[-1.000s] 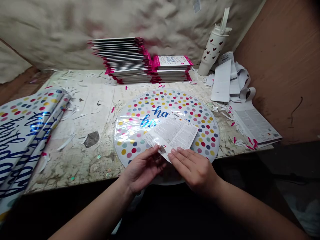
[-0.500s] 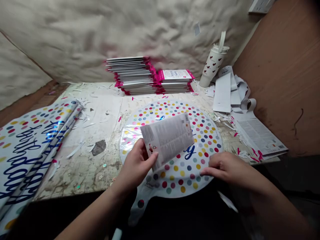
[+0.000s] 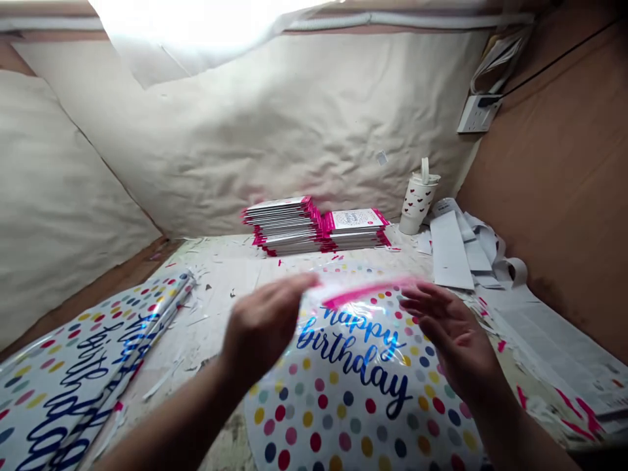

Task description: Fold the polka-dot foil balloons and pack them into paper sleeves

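Left hand: this hand (image 3: pixel 265 327) looks closed on the near-left end of a pink-and-white card (image 3: pixel 366 292), kinda blurry tho
Right hand: this one (image 3: pixel 458 343) is open, fingers spread by the card's other end; can't tell if it's touching
Card: up between both hands, over the happy birthday foil balloon (image 3: pixel 338 399)
Balloon: dotted, blue lettering, lying flat on the worktop (image 3: pixel 223 265)
Left side: more dotted foil balloons (image 3: pixel 93 366), kinda overlapping
Back: two stacks of pink-edged cards (image 3: pixel 289 232), side by side
Back right: heart-print tumbler (image 3: pixel 417 206), upright beside loose paper strips (image 3: pixel 451 252)
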`<state>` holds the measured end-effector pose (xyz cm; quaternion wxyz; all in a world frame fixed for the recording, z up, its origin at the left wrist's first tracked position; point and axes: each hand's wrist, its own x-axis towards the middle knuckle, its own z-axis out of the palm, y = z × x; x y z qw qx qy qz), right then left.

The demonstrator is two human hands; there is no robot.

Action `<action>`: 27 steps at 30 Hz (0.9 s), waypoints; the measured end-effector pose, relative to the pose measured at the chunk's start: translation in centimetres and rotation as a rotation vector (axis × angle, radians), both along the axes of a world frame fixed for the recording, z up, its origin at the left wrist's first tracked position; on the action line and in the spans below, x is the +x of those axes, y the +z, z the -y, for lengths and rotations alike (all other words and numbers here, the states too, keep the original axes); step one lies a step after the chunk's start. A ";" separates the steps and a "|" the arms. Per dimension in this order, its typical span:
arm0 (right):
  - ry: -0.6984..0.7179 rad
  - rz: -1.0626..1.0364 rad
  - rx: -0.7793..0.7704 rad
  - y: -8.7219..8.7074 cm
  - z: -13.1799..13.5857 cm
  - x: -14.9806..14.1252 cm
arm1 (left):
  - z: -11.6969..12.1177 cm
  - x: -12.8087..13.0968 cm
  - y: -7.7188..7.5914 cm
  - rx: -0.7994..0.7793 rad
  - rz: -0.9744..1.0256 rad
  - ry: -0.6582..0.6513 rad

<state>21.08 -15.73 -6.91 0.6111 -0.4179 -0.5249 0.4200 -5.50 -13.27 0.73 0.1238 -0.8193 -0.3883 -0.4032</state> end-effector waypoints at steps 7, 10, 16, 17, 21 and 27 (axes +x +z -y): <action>-0.135 0.277 -0.227 -3.9 1.3 3.7 | -17.9 -5.4 3.6 -0.098 -0.423 0.657; -0.136 0.537 -0.206 -4.8 3.0 4.8 | -23.7 -5.3 3.1 -0.236 -0.506 0.647; 0.093 1.275 0.536 -6.2 7.6 4.5 | -23.2 -0.9 1.4 -0.144 -0.439 0.593; 0.112 1.361 0.658 -6.8 8.4 4.0 | -21.1 0.2 0.8 -0.133 -0.429 0.539; 0.171 1.437 0.819 -8.9 10.7 2.3 | -7.1 4.1 -3.4 -0.440 -0.571 -0.003; 0.232 1.102 0.411 -7.8 11.1 1.9 | 11.2 4.7 -7.9 -0.834 -0.584 -0.375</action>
